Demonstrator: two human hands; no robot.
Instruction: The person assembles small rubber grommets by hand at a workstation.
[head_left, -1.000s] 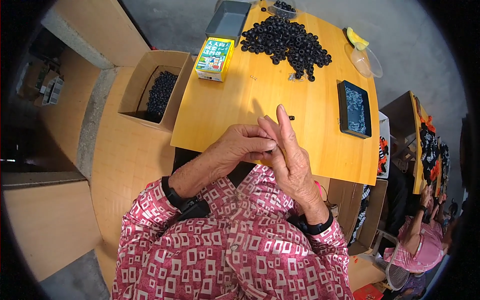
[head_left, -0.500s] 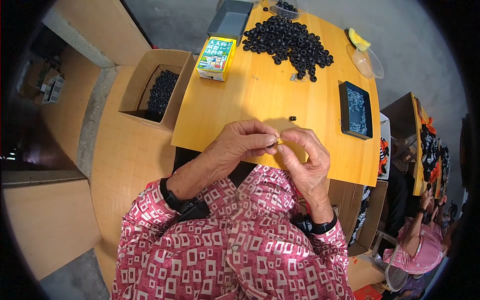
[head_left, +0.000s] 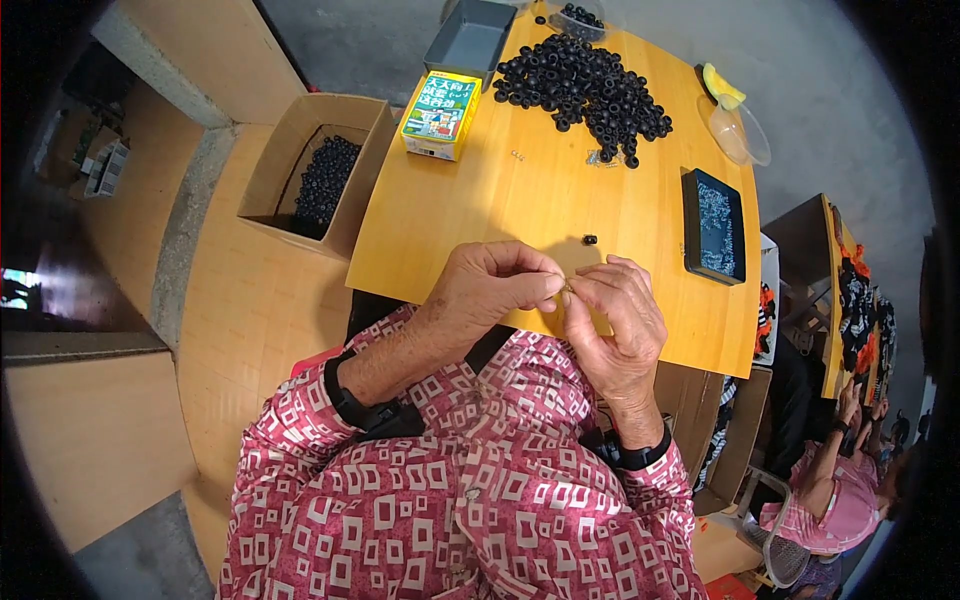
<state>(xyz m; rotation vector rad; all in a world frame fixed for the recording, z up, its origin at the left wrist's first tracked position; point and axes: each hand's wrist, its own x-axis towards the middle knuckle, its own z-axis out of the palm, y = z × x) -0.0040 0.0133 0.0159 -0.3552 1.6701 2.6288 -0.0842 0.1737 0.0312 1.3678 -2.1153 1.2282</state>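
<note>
My left hand point(head_left: 497, 283) and my right hand point(head_left: 622, 320) meet over the near edge of the wooden table point(head_left: 480, 210). Thumb and forefinger of each are pinched together, their tips almost touching. Between them shows a speck of something thin, too small to name. Just beyond my fingers lies a single small black part point(head_left: 590, 239). Farther back is a heap of black ring-like parts point(head_left: 575, 85), with a few tiny silvery pieces point(head_left: 602, 158) at its near edge. At the right a black tray point(head_left: 690, 225) holds many small silvery pieces.
A yellow and green carton point(head_left: 440, 115) and a grey tray point(head_left: 472, 38) stand at the back left. Clear plastic containers point(head_left: 740, 135) sit at the far edges. Left of the table is a cardboard box point(head_left: 265, 190) with black parts; another person point(head_left: 825, 490) sits at right.
My right fingers have drawn closer together at the pinch. The small dark and yellowish bit seen between my fingertips before is now mostly hidden. The whole view has shifted slightly.
</note>
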